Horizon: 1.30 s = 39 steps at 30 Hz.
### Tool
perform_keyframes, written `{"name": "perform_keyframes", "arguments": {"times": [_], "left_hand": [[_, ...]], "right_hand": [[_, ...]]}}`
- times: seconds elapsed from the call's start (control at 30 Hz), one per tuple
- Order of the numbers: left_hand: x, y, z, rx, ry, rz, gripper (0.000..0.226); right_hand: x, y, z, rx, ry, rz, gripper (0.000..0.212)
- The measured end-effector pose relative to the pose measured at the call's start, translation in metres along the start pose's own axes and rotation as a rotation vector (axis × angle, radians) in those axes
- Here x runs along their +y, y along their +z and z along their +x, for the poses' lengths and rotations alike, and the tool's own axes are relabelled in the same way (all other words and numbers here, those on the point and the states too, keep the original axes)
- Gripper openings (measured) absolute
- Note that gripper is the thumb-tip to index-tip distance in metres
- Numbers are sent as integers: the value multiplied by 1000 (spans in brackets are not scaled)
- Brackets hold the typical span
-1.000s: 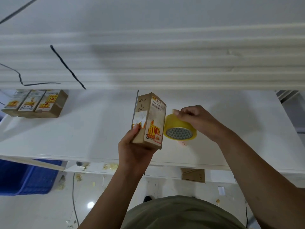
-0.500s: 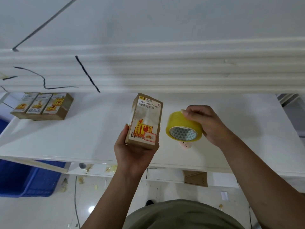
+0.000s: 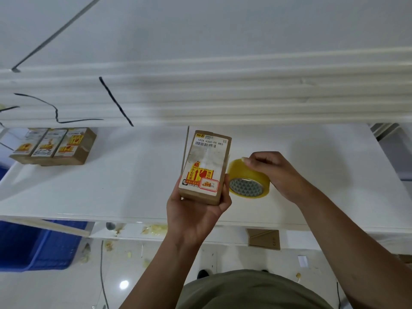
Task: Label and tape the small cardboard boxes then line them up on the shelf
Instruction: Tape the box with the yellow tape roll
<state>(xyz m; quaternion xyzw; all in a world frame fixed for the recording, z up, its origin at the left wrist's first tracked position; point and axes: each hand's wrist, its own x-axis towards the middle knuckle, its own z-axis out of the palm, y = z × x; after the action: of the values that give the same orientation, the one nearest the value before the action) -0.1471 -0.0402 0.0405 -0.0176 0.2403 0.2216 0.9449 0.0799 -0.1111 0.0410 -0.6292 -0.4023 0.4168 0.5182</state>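
Fingers (image 3: 225,190) of the left hand (image 3: 196,217) curl round the lower end of a small cardboard box (image 3: 206,161), holding it tilted above the white shelf (image 3: 124,181), label toward the camera. Just beside it, the right hand (image 3: 276,172) grips a yellow tape roll (image 3: 247,184) from above. Three labelled boxes (image 3: 53,146) sit touching in a row at the shelf's left end, with a blue crate (image 3: 33,244) below.

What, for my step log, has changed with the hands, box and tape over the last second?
The left hand turned the cardboard box so that its labelled face, at first angled to the right, now faces the camera. Nothing was picked up or let go. The right hand still holds the yellow tape roll beside the box's right edge, and the three boxes on the shelf have not moved.
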Motion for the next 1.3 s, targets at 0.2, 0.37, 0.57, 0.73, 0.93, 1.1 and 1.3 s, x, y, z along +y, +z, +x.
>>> {"name": "perform_keyframes", "arguments": {"times": [0.2, 0.37, 0.57, 0.73, 0.93, 1.1, 1.3], "left_hand": [[6, 3, 2, -7, -43, 112, 52], [16, 5, 12, 94, 72, 371, 40], [21, -3, 28, 343, 601, 991, 33], [32, 2, 30, 210, 584, 1427, 62], [33, 8, 35, 237, 438, 1738, 89], [22, 5, 38, 469, 544, 1810, 81], [28, 6, 36, 516, 717, 1678, 55]], "right_hand": [[-3, 9, -4, 58, 8, 54, 58], [-16, 9, -7, 178, 34, -163, 66], [-11, 7, -2, 319, 93, -303, 55], [-7, 7, 3, 344, 133, -369, 63], [-3, 5, 8, 345, 128, -489, 71], [-30, 3, 5, 242, 120, -527, 70], [-74, -8, -8, 25, 42, -385, 63]]}}
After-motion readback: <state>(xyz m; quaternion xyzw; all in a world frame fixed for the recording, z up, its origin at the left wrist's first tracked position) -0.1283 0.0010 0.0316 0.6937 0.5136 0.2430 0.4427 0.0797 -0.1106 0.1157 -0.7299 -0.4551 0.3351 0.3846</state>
